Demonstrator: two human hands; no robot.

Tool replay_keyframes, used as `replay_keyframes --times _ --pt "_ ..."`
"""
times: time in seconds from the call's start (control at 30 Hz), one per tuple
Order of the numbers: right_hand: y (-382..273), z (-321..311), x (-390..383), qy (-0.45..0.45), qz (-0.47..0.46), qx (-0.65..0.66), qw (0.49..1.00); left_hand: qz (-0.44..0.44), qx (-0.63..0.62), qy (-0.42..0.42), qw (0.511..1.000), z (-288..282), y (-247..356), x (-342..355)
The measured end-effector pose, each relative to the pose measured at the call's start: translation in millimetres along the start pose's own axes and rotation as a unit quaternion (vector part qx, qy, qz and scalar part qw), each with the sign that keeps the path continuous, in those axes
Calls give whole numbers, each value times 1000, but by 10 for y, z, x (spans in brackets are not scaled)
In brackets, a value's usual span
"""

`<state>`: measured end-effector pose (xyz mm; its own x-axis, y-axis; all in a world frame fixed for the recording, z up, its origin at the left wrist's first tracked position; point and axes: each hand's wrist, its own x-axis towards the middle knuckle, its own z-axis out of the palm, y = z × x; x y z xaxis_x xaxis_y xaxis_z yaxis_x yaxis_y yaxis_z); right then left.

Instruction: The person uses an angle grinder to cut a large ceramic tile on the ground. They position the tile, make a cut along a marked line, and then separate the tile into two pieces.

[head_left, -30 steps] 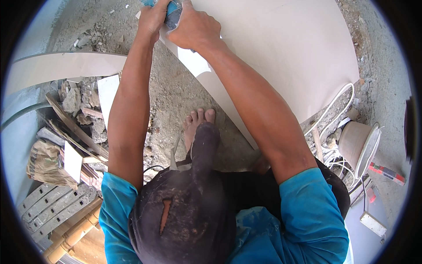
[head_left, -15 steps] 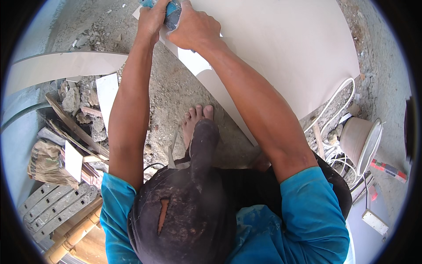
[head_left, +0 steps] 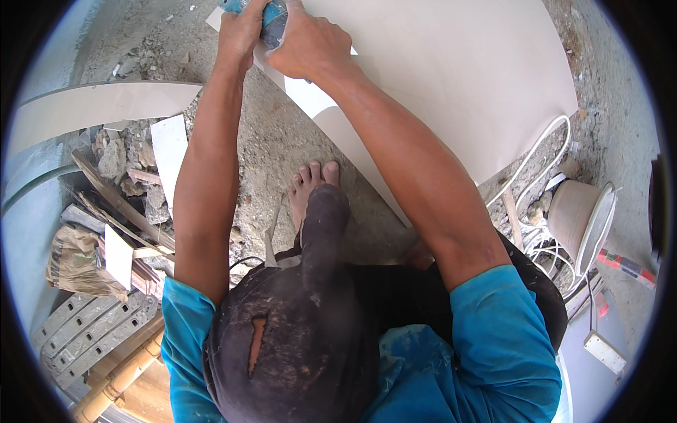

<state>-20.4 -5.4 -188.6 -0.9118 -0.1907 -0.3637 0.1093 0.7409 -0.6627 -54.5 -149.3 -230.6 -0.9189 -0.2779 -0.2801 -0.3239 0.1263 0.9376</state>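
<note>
The left hand (head_left: 238,35) and right hand (head_left: 310,48) are both clamped round a blue-and-grey handheld power tool (head_left: 274,28), positioned over the near left edge of a large, pale, flat panel (head_left: 458,77). Some fingertips and the tool's working end are hidden. Hazards, in my judgement: a slackened grip could let the tool skid toward the bare, dusty foot (head_left: 310,185); uneven grey, gritty ground (head_left: 271,134) could crack the panel under pressure.

Tool (head_left: 273,27), eleven o'clock: blue and dark grey. Slab (head_left: 458,77), one o'clock: plain off-white. Shirt (head_left: 441,381), five o'clock: turquoise, pale-smudged.
</note>
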Motion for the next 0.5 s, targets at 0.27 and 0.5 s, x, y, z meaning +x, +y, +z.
replay_keyframes --times 0.27,0.5 --pt "59 21 -51 11 -8 -4 1000 9 -17 -24 1000 28 -31 -56" --pt "86 -24 -120 -4 0 -3 1000 -4 -14 -16 1000 55 -61 -125"
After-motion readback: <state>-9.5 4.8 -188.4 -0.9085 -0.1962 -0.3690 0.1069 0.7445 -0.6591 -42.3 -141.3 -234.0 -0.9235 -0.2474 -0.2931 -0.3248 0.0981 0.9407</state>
